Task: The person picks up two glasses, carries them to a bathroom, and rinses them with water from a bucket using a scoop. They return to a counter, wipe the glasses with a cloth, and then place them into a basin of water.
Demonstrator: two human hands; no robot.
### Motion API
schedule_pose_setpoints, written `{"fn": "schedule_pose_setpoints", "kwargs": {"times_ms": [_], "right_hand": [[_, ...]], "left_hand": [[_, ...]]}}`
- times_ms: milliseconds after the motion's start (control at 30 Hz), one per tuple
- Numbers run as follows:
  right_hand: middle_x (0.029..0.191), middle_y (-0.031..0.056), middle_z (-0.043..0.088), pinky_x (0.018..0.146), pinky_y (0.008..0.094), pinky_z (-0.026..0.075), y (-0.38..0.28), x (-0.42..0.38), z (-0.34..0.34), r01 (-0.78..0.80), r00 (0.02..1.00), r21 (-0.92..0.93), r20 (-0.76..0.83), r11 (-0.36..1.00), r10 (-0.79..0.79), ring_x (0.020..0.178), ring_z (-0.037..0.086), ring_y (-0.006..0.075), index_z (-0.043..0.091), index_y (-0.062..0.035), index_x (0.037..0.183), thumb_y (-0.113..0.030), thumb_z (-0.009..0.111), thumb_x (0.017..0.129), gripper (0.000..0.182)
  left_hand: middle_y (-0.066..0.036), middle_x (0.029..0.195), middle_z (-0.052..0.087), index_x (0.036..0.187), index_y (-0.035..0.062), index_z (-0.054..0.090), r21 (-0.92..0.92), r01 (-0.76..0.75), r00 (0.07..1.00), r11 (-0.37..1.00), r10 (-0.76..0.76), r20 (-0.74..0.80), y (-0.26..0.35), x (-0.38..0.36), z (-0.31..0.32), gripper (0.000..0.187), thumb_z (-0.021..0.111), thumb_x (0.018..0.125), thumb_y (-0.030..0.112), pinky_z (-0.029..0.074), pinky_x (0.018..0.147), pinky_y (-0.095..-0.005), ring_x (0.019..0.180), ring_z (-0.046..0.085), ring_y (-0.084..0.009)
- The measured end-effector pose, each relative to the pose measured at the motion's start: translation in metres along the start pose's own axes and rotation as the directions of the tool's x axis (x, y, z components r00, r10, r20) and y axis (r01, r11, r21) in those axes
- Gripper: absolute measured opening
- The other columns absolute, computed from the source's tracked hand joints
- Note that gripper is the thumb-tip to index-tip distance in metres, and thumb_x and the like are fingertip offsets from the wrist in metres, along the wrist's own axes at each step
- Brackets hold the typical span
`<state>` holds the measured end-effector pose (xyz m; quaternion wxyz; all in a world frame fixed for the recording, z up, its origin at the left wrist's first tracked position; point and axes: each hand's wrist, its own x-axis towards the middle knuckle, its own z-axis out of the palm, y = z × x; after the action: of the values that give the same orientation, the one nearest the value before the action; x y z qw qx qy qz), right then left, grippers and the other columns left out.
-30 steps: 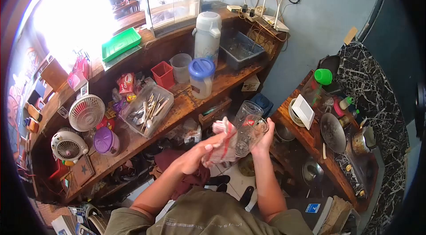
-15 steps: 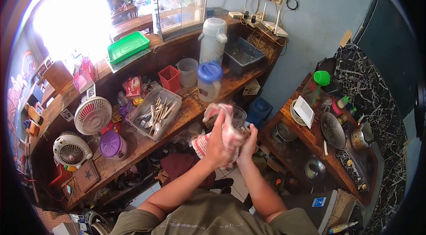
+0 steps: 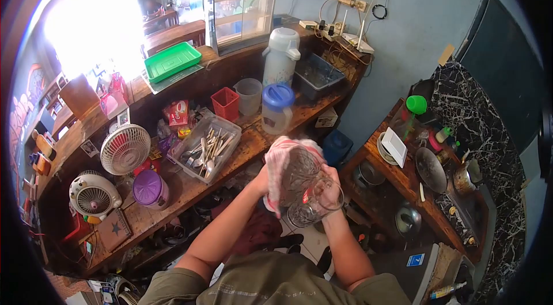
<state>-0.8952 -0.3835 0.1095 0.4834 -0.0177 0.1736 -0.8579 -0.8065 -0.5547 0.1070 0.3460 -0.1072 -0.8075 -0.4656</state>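
Observation:
In front of my chest, a clear glass mug (image 3: 308,204) is tilted between my two hands, its curved handle on the right side. My right hand (image 3: 329,188) grips the mug from the right, seen partly through the glass. A red-and-white striped cloth (image 3: 277,169) is draped over the left and upper side of the glass. My left hand (image 3: 261,180) presses the cloth against it, with most of its fingers covered by the fabric. Just beyond them, a lidded plastic pitcher (image 3: 277,110) stands on the wooden counter (image 3: 251,139).
A cutlery box (image 3: 206,149), a purple-lidded tub (image 3: 151,188), two fans (image 3: 125,149) and a red container (image 3: 224,103) occupy the left counter. Behind the pitcher are a large thermos (image 3: 281,57) and a black basin (image 3: 317,77). A wok (image 3: 429,169) lies on the right counter.
The glass has been turned and now shows clearly, where the cloth and hands covered most of it before. The cloth has spread over its left side, and my hands have moved apart.

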Motion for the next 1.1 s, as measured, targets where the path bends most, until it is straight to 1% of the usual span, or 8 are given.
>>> {"fn": "schedule_pose_setpoints", "kwargs": {"times_ms": [133, 233, 333, 400, 567, 833, 1000, 1100], "right_hand": [[0.070, 0.0093, 0.066, 0.063, 0.0327, 0.052, -0.002, -0.021, 0.029, 0.049, 0.996, -0.219, 0.080, 0.974, -0.033, 0.052, 0.059, 0.0178, 0.061, -0.0022, 0.069, -0.031, 0.040, 0.091, 0.042], [0.077, 0.0131, 0.068, 0.069, 0.0330, 0.052, -0.007, -0.021, 0.035, 0.146, 0.972, -0.304, 0.221, 0.941, -0.079, 0.064, 0.064, 0.0211, 0.063, 0.0023, 0.082, -0.031, 0.040, 0.091, 0.042], [0.087, 0.0150, 0.068, 0.076, 0.0350, 0.052, -0.008, -0.010, 0.001, 0.068, 0.985, -0.273, 0.173, 0.960, -0.020, 0.077, 0.065, 0.0239, 0.063, 0.0050, 0.095, -0.030, 0.040, 0.092, 0.042], [0.093, 0.0151, 0.067, 0.077, 0.0359, 0.051, 0.005, -0.011, 0.005, 0.091, 0.996, -0.160, 0.040, 0.983, -0.085, 0.081, 0.065, 0.0239, 0.062, 0.0064, 0.099, -0.031, 0.039, 0.093, 0.044], [0.081, 0.0126, 0.067, 0.066, 0.0315, 0.052, 0.009, -0.016, 0.037, 0.105, 0.991, -0.220, -0.062, 0.970, -0.122, 0.068, 0.064, 0.0206, 0.064, 0.0030, 0.086, -0.035, 0.039, 0.094, 0.046], [0.044, -0.0040, 0.038, 0.038, 0.0230, 0.028, 0.018, -0.026, 0.040, -0.100, 0.976, -0.365, -0.216, 0.926, 0.020, 0.037, 0.036, 0.0086, 0.045, -0.0150, 0.053, -0.040, 0.046, 0.092, 0.046], [0.046, 0.0017, 0.052, 0.041, 0.0247, 0.039, 0.016, -0.042, 0.092, 0.018, 0.975, -0.288, -0.207, 0.957, -0.081, 0.039, 0.050, 0.0144, 0.049, -0.0107, 0.052, -0.036, 0.044, 0.093, 0.048], [0.041, -0.0022, 0.042, 0.035, 0.0216, 0.030, -0.009, -0.034, 0.055, 0.029, 1.000, -0.321, 0.021, 0.947, -0.023, 0.032, 0.037, 0.0106, 0.045, -0.0140, 0.048, -0.041, 0.044, 0.093, 0.053]], "left_hand": [[-0.015, 0.123, 0.044, 0.130, 0.0006, 0.040, -0.604, 0.649, 0.749, 0.463, -0.529, 0.399, -0.006, 0.017, 0.016, 0.058, 0.059, 0.075, 0.003, 0.038, 0.096, -0.0357, 0.112, 0.046, -0.0240], [-0.013, 0.126, 0.044, 0.131, 0.0011, 0.040, 0.541, 0.074, 0.997, 0.838, -0.042, -0.071, 0.010, -0.007, 0.017, 0.054, 0.056, 0.079, 0.000, 0.038, 0.097, -0.0341, 0.116, 0.045, -0.0207], [-0.013, 0.125, 0.051, 0.132, 0.0020, 0.041, -0.026, 0.112, 0.991, 0.993, -0.113, -0.071, 0.004, -0.014, 0.011, 0.046, 0.056, 0.090, 0.014, 0.037, 0.098, -0.0333, 0.117, 0.048, -0.0205], [-0.010, 0.128, 0.049, 0.133, 0.0019, 0.039, -0.769, 0.395, 0.875, 0.502, -0.462, 0.148, 0.003, -0.003, 0.006, 0.044, 0.049, 0.094, 0.018, 0.040, 0.097, -0.0313, 0.116, 0.048, -0.0195], [-0.007, 0.129, 0.047, 0.130, 0.0026, 0.042, -0.927, 0.342, 0.865, -0.152, -0.335, 0.374, 0.051, 0.011, 0.003, 0.038, 0.041, 0.097, 0.023, 0.042, 0.095, -0.0292, 0.111, 0.050, -0.0190], [-0.010, 0.119, 0.055, 0.123, 0.0022, 0.049, -0.785, 0.412, 0.801, 0.463, -0.595, 0.070, 0.066, 0.018, -0.006, 0.057, 0.047, 0.091, 0.049, 0.050, 0.086, -0.0331, 0.102, 0.058, -0.0210], [-0.014, 0.125, 0.050, 0.128, 0.0000, 0.043, -0.886, 0.429, 0.782, 0.175, -0.563, 0.267, 0.033, -0.003, 0.012, 0.067, 0.036, 0.092, 0.056, 0.046, 0.091, -0.0349, 0.107, 0.054, -0.0221], [-0.011, 0.117, 0.053, 0.125, 0.0017, 0.045, -0.145, 0.438, 0.864, 0.887, -0.460, -0.204, -0.071, -0.073, 0.072, 0.056, 0.048, 0.091, 0.047, 0.046, 0.089, -0.0339, 0.106, 0.053, -0.0186]]}}
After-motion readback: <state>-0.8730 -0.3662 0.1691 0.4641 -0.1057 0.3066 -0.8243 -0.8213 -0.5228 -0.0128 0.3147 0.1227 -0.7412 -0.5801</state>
